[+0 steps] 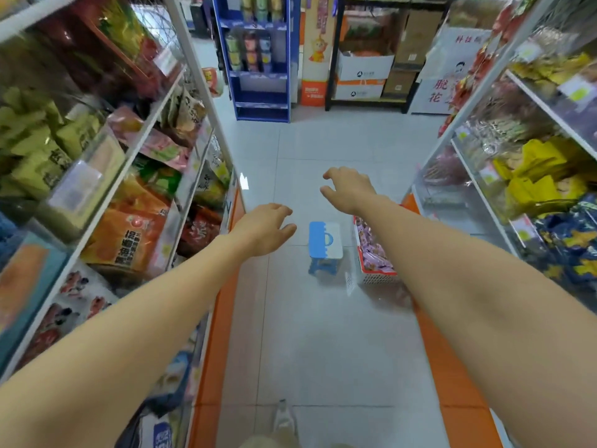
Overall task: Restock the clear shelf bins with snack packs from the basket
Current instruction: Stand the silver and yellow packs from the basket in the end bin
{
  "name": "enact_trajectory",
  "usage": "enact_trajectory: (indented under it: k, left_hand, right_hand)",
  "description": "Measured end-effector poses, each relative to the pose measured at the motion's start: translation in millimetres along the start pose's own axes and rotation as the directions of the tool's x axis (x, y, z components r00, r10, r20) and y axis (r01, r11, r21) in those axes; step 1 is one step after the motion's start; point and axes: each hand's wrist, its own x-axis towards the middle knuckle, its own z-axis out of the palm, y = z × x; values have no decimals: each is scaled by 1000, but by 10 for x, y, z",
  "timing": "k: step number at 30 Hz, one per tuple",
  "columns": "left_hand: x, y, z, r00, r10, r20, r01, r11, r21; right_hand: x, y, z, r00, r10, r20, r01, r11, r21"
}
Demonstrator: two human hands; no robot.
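- Your left hand (265,229) and right hand (347,189) reach forward empty, fingers loose.
- The basket (376,279) sits on the floor (323,334) beside the right shelves (478,189), likely kept handy for restocking.

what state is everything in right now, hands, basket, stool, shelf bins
left hand: empty, fingers loosely curled, held out over the aisle
right hand: empty, fingers loosely curled, held out over the aisle
basket: on the floor by the right shelf, loaded
snack packs: pink, piled in the basket
stool: unfolded, upright on the floor beside the basket
clear shelf bins: stocked with packs
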Motion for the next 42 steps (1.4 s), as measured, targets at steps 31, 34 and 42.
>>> enact_trajectory:
  k: [31,34,42]
  left_hand:
    - [4284,-1494,-1364,999,2,41,-1,1000,-25]
    - [4704,-1631,-1452,997,26,68,-26,1000,-7]
    - [5799,-1656,-1702,984,110,139,-114,993,18]
  right_hand:
    - [4598,394,-303,999,28,37,-28,1000,-12]
    - [4958,447,-319,998,64,30,-64,998,16]
    - [5818,902,-411,984,171,50,-173,984,37]
